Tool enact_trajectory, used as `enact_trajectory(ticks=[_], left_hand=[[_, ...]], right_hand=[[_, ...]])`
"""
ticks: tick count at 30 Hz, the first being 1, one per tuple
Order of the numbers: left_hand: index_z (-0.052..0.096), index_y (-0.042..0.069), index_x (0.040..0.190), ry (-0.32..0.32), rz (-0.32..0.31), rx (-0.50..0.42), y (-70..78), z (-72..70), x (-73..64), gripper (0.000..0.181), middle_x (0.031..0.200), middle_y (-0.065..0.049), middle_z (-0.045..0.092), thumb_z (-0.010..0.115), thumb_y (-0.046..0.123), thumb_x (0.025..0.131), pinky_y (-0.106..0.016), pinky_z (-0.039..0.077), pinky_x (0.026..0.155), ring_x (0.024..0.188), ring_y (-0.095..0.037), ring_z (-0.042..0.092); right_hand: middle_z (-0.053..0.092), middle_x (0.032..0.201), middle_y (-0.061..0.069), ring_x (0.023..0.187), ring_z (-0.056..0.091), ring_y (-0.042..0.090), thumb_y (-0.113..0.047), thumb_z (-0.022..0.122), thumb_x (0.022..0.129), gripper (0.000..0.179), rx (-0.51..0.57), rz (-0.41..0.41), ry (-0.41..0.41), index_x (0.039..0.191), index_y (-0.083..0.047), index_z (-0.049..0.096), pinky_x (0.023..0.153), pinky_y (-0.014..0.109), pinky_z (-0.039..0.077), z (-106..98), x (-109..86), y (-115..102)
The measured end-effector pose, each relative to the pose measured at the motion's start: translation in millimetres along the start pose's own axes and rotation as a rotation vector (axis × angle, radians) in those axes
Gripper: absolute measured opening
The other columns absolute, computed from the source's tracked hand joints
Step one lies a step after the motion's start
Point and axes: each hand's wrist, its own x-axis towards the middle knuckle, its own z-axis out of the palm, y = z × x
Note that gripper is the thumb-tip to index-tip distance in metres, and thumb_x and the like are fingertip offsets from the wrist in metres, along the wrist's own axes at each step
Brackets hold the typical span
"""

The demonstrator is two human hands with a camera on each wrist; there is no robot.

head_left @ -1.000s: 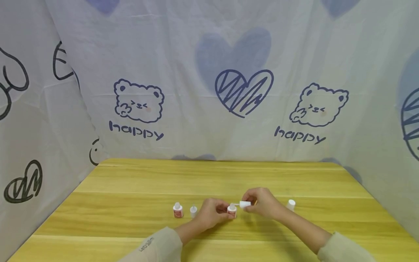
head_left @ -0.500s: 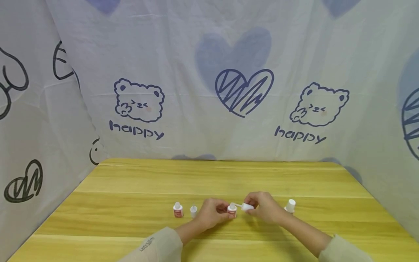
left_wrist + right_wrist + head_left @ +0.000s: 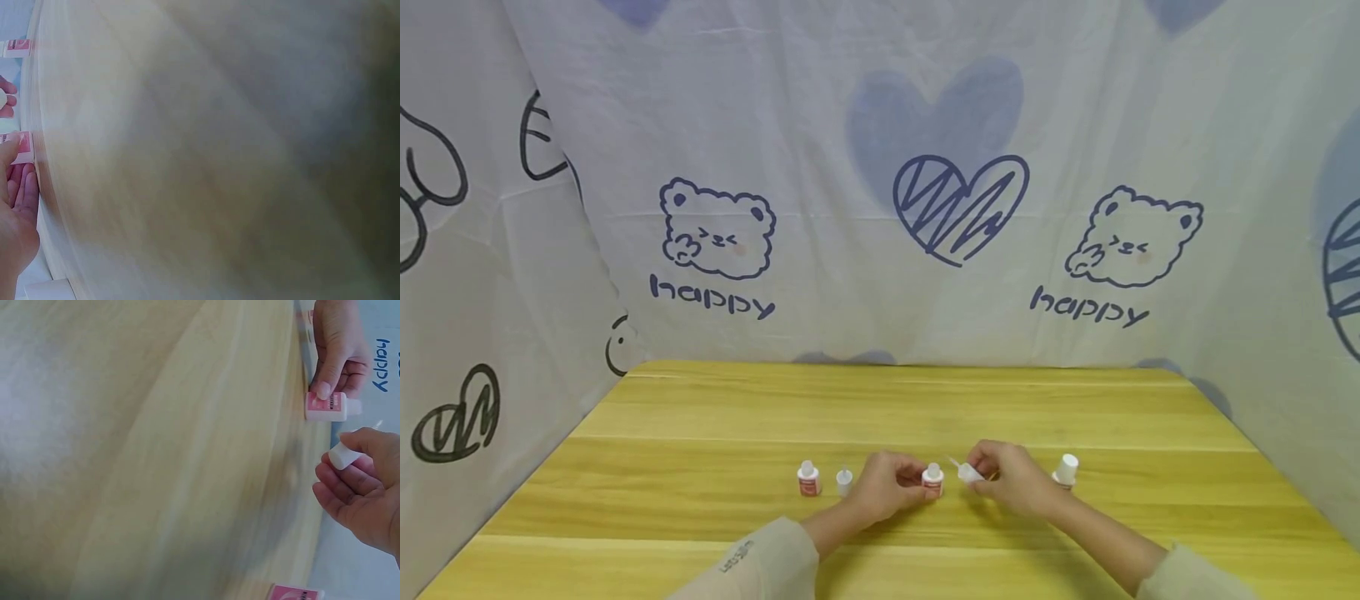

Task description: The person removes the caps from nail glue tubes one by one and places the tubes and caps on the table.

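In the head view, my left hand holds a small white bottle with a red label between thumb and fingers. The bottle stands upright on the table, its narrow neck uncapped. Just to its right, my right hand pinches a white cap with a thin stem. The stem points up and left, apart from the bottle's neck. From the right wrist view, the thumb lies over the cap, while the label of the held bottle shows beside my left thumb.
Left of my left hand stand another uncapped bottle and an upturned white cap with its stem upward. A capped bottle is behind my right forearm, partly hidden. The wooden table ends at a printed cloth.
My right hand has shifted slightly right and down with the cap. The stem, earlier level at the bottle's neck, now tilts upward and away from it. My left hand keeps its hold.
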Motion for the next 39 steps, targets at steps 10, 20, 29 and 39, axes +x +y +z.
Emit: enact_trajectory(ticks=[10, 20, 29, 39], left_hand=[[0.069, -0.007, 0.093, -0.002, 0.022, -0.005, -2.2, 1.4, -1.1, 0.023, 0.087, -0.019, 0.071, 0.076, 0.005, 0.075, -0.012, 0.051, 0.066, 0.077, -0.024, 0.068], [0.070, -0.005, 0.092, -0.010, 0.035, 0.013, -2.6, 1.0, -0.8, 0.020, 0.087, -0.018, 0.071, 0.074, 0.006, 0.076, -0.013, 0.051, 0.067, 0.075, -0.014, 0.067], [0.070, -0.004, 0.092, -0.018, 0.019, 0.011, -1.3, 1.1, -2.2, 0.019, 0.087, -0.016, 0.072, 0.074, 0.006, 0.076, -0.012, 0.051, 0.066, 0.074, -0.012, 0.066], [0.069, -0.007, 0.095, -0.014, 0.034, -0.017, -0.9, 0.9, -1.8, 0.023, 0.088, -0.020, 0.071, 0.075, 0.005, 0.076, -0.014, 0.051, 0.066, 0.078, -0.028, 0.068]], right_hand=[[0.065, 0.085, 0.007, 0.079, 0.057, 0.011, -0.005, 0.070, 0.078, 0.014, 0.082, 0.079, 0.152, 0.089, -0.002, 0.062, 0.068, 0.020, 0.050, 12.0, -3.8, 6.6], [0.066, 0.082, 0.008, 0.072, 0.055, 0.001, -0.004, 0.072, 0.077, 0.015, 0.141, 0.089, 0.214, 0.089, 0.001, 0.064, 0.066, 0.019, 0.049, 26.4, -8.3, 15.2], [0.067, 0.084, 0.012, 0.071, 0.057, 0.001, -0.002, 0.072, 0.076, 0.019, 0.184, 0.101, 0.242, 0.092, 0.005, 0.063, 0.064, 0.018, 0.050, 32.9, -11.4, 17.5], [0.068, 0.085, 0.013, 0.073, 0.060, 0.002, -0.003, 0.073, 0.075, 0.020, 0.179, 0.099, 0.244, 0.091, 0.004, 0.064, 0.066, 0.018, 0.052, 34.6, -13.0, 20.2]])
